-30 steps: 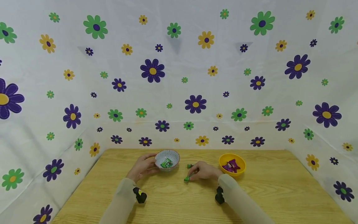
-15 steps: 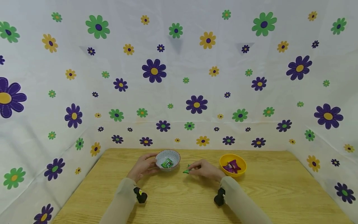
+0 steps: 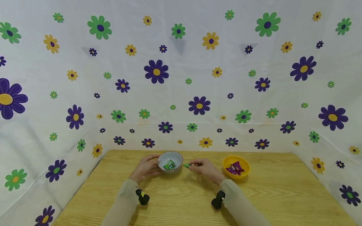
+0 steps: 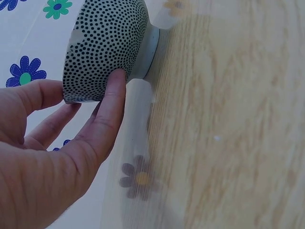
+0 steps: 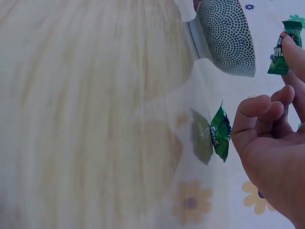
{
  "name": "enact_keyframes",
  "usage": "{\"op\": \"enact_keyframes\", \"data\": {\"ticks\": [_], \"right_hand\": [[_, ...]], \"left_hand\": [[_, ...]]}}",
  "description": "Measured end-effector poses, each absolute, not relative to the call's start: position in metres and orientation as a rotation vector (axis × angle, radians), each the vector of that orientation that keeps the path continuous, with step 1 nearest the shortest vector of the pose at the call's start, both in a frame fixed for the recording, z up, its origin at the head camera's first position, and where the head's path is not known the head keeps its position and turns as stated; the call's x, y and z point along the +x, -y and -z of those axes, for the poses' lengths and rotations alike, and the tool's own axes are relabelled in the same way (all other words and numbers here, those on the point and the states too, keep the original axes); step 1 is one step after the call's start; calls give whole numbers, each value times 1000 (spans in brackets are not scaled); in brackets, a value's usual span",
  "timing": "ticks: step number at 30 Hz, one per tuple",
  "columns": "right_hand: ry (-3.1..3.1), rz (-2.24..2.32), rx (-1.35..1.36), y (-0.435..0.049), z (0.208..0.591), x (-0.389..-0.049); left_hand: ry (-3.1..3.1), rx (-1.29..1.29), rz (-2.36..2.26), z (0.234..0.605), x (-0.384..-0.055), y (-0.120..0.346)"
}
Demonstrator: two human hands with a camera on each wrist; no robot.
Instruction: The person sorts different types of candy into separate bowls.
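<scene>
On the left of the table stands a patterned bowl [image 3: 177, 156] with green-wrapped candies [image 3: 169, 165] inside. My left hand [image 3: 145, 169] holds its left side; in the left wrist view, fingers lie against the dotted outer wall [image 4: 102, 47]. Just right of that bowl, my right hand [image 3: 205, 169] pinches a green-wrapped candy [image 3: 186, 165] above the table, also clear in the right wrist view as a twisted green wrapper [image 5: 278, 61]. Another green candy [image 5: 221, 132] lies on the table below the right hand; the hand hides it in the head view.
To the right, a yellow bowl [image 3: 236, 176] holds several purple-wrapped candies [image 3: 235, 168], close beside the right wrist. The wooden table [image 3: 175, 204] ends at a white flowered cloth [image 3: 175, 94] behind and at both sides.
My right hand has lifted the pinched green candy from the table and moved it away from me and left, towards the patterned bowl. The left hand stays on the bowl.
</scene>
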State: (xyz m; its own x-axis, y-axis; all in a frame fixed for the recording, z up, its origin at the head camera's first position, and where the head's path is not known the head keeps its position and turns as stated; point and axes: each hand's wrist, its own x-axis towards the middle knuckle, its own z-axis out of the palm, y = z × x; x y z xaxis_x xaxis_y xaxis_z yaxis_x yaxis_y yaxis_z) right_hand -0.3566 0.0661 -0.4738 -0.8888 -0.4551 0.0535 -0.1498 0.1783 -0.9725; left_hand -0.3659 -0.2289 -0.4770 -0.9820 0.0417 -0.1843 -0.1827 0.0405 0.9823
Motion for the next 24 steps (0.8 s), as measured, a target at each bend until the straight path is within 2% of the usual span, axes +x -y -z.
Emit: {"op": "enact_keyframes", "data": {"ticks": [24], "right_hand": [[-2022,2177,-351,-22,472,-360]], "left_hand": [[-2137,-116,-2074,477,-367,230]]}}
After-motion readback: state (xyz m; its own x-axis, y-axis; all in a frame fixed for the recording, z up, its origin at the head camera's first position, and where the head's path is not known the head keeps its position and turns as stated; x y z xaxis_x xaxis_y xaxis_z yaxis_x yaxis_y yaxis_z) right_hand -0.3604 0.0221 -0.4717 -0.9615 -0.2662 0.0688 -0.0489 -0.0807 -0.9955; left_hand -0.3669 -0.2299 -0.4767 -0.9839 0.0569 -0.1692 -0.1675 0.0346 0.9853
